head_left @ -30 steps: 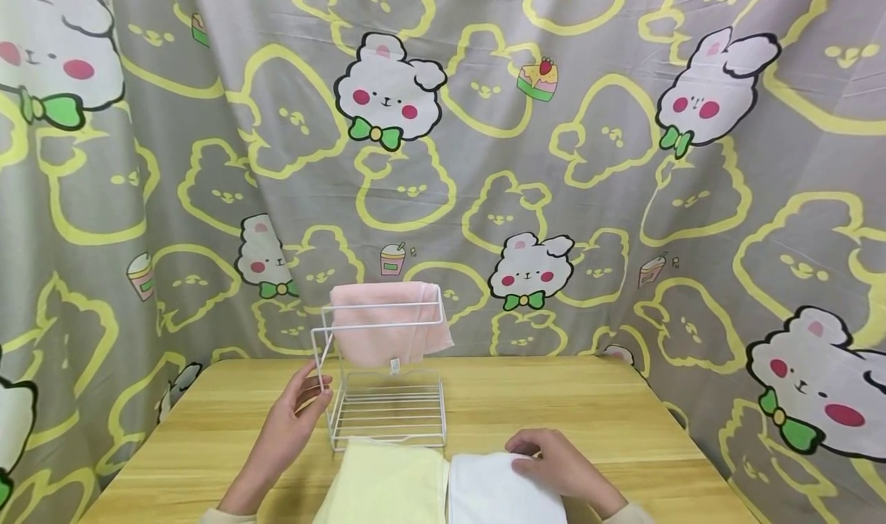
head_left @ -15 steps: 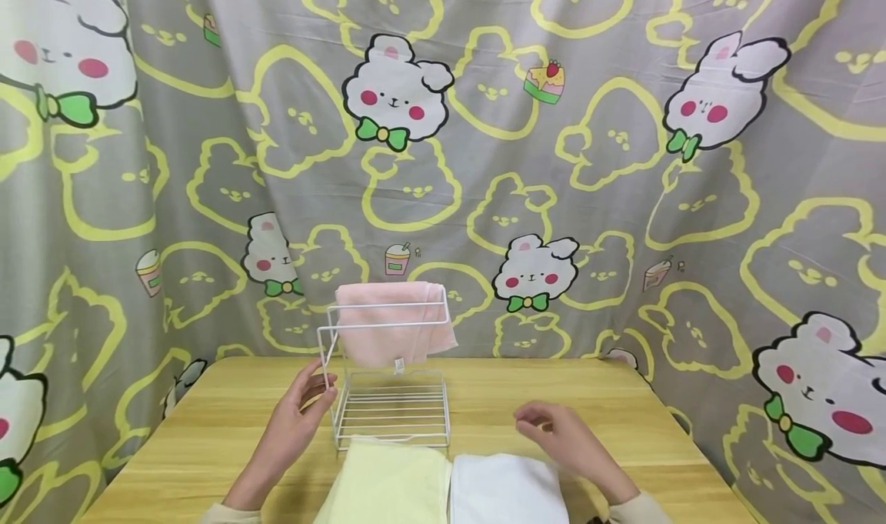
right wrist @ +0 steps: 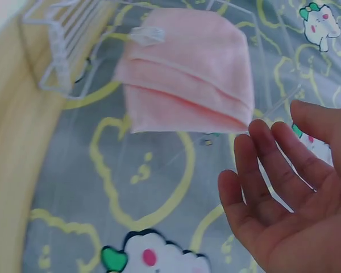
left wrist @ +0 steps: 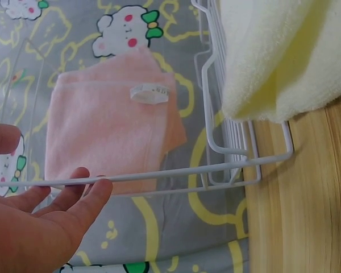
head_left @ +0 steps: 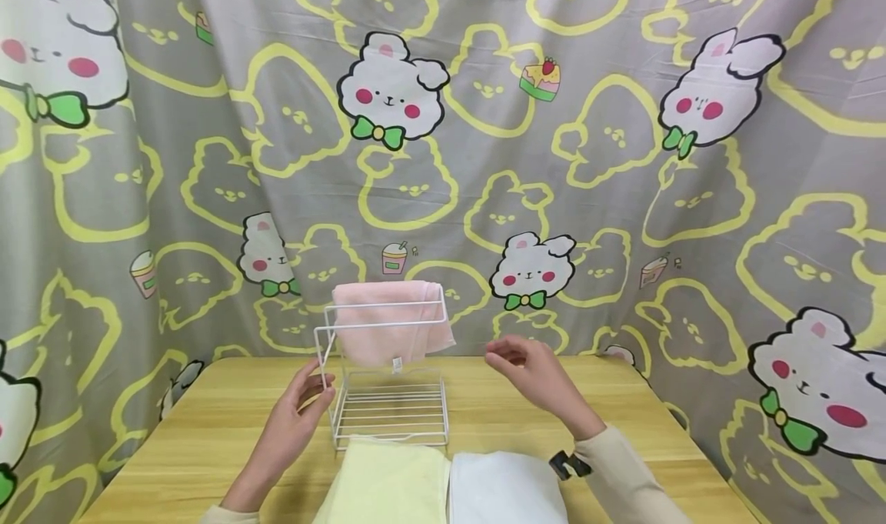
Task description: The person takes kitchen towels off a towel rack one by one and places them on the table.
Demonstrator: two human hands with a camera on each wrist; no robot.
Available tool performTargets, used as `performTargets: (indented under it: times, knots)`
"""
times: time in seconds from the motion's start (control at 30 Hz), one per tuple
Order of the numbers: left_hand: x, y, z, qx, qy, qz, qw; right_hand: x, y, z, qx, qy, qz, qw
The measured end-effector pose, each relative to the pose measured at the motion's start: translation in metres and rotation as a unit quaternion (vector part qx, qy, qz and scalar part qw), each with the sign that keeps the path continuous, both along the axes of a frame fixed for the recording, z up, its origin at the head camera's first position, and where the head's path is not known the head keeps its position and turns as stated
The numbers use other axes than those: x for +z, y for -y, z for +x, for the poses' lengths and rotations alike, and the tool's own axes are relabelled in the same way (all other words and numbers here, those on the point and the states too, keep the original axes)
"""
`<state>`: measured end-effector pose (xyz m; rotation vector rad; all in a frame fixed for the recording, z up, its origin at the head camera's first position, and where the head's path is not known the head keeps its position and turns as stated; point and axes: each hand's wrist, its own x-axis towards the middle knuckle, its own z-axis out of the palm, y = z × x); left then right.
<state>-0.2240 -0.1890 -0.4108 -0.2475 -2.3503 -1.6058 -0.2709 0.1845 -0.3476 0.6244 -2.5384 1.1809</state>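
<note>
Pink towel (head_left: 377, 347): on white rack (head_left: 381, 325) | surface: wooden table (head_left: 208, 424) | behind: patterned curtain (head_left: 429, 162)

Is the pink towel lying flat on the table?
No, the pink towel hangs at the top of the white rack, up above the table.
</note>
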Motion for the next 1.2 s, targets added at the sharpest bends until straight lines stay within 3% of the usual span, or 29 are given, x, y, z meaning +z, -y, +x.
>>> performTargets:
  times: [0.33,0.5,0.83,1.2]
  knots:
    - [0.000,-0.001,0.000,-0.007,0.002,0.016,0.9998,0.039,0.027,-0.011,0.014,-0.044,-0.016,0.9988]
    - [0.000,0.000,0.001,-0.002,0.001,0.003,1.0000,0.053,0.042,-0.021,0.026,-0.058,-0.022,0.9977]
    - [0.000,0.000,0.000,-0.001,-0.003,0.006,1.0000,0.068,0.074,-0.048,0.048,-0.060,-0.047,0.9959]
    - [0.002,0.000,0.000,0.002,-0.003,-0.005,1.0000,0.086,0.110,-0.068,0.059,-0.093,0.010,0.9939]
